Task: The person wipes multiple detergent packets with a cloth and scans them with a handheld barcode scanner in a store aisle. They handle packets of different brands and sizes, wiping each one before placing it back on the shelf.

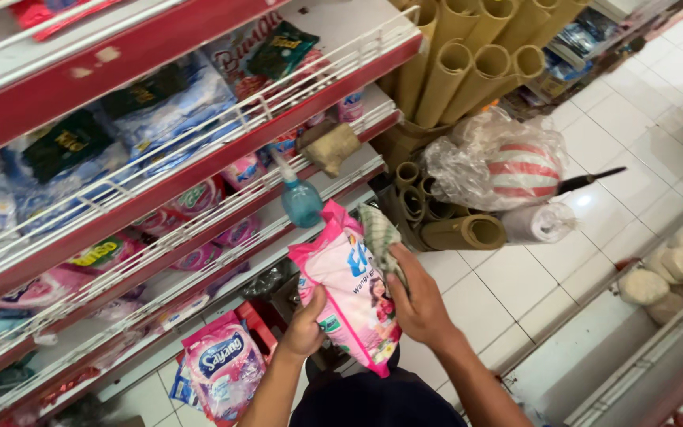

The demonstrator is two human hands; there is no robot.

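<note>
A pink detergent pouch (351, 289) is held up in front of the person, just out from the red shelf unit (199, 166) and tilted with its top toward the shelves; the left hand (306, 324) clamps its lower left edge, thumb on the front face and fingers hidden behind; the right hand (419, 304) presses against the pouch's right side, its fingers closed on a checked cloth (381, 237) that lies over the pouch's upper right corner.

Just above the pouch's top, a teal spray bottle (300, 198) hangs against the shelf unit's wire rail; a brown crumpled bag (330, 146) sits on the rail above it. The shelf unit's tiers hold soft packets behind wire rails: blue and white pouches with dark green packs on the upper tiers, pink and purple pouches on the lower ones. Below the held pouch, a purple and pink pouch (223, 368) leans at the foot of the shelf unit, on the white tiled floor (531, 292).

To the right of the pouch, past the end of the shelf unit, brown paper rolls (468, 67) stand bundled upright, with more lying below; a clear plastic bag (496, 162) rests on them, holding what looks like a red and white striped ball. Farther right, a white bin (634, 348) holds pale lumpy bags (677, 265).
</note>
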